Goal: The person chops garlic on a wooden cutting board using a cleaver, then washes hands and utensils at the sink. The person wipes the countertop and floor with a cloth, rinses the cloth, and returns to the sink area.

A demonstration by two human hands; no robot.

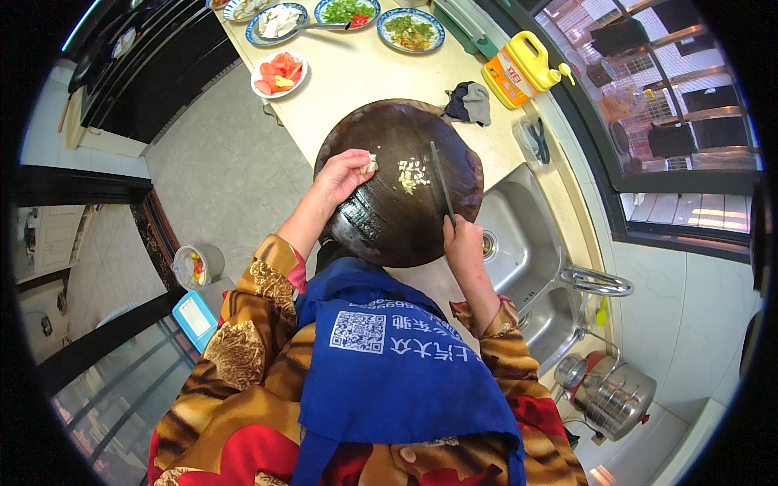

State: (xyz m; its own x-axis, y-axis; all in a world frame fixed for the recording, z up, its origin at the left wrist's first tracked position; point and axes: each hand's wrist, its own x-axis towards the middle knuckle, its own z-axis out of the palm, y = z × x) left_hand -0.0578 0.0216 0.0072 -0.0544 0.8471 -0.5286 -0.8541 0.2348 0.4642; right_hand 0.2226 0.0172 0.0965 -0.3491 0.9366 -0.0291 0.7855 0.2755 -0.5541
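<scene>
A dark round wooden chopping block (389,225) rests on the counter in front of me. My left hand (341,177) is over the block's left side, its fingertips closed on a small whitish piece that looks like garlic (369,164). In my right hand (464,248), at the block's right edge, is the handle of a kitchen knife (440,176), seen nearly edge-on with its blade pointing away from me. Chopped pale bits, apparently garlic (413,176), lie in a small heap just left of the blade. The block's surface looks wet near my left wrist.
On the cream counter (358,70) stand a plate of tomato pieces (279,74) and several patterned dishes of cut food, one (410,30) with chopped greens. A grey cloth (471,102) and yellow detergent jug (516,70) sit beyond the block. A steel double sink (516,225) adjoins it right.
</scene>
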